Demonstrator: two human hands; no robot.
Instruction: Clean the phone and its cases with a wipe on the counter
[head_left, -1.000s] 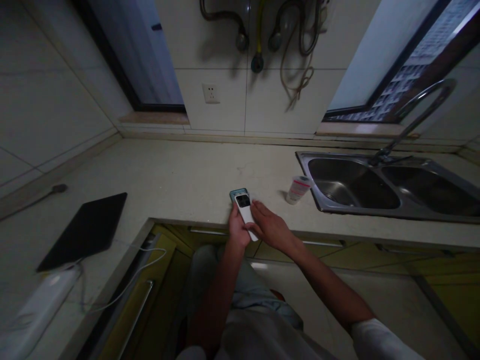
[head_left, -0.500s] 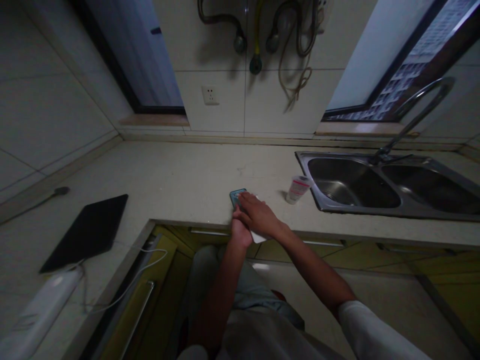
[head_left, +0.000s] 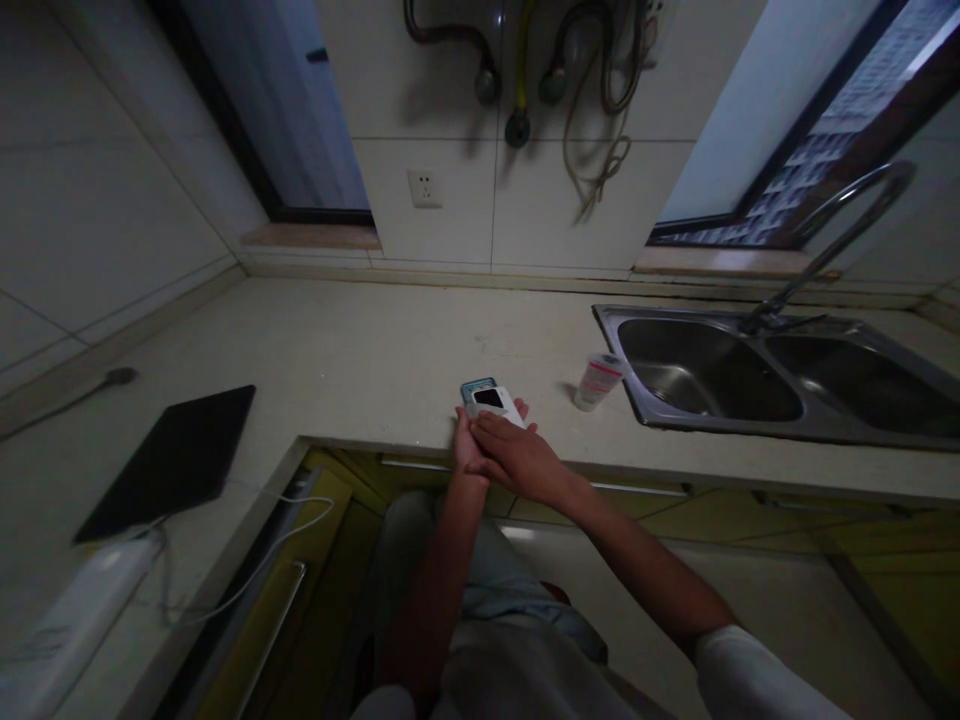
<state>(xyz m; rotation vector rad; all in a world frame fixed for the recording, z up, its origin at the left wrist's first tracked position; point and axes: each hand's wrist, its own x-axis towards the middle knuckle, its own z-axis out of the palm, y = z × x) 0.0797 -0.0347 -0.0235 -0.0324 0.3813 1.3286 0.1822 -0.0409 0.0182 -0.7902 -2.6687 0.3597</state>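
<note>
My left hand (head_left: 463, 440) is palm up at the counter's front edge, wrapped from below around a flat white rectangular thing with a dark panel (head_left: 491, 397). Its fingertips show along the thing's right side. A teal-edged flat piece (head_left: 471, 386) sticks out past the white thing's far end; whether the two are joined I cannot tell. My right hand (head_left: 517, 455) lies flat across the near part of the white thing and the left palm, its fingers stretched out and hiding that part.
A clear plastic cup with red print (head_left: 598, 382) stands tilted in view beside the steel double sink (head_left: 637, 408). On the left lie a black flat panel (head_left: 176, 455) and a white power strip (head_left: 94, 610) with a cable. A drawer handle (head_left: 416, 463) sits below the counter edge.
My right hand has slid back toward me along the white thing, uncovering its dark panel. Left-hand fingertips now show on the right side. The cup has stayed put.
</note>
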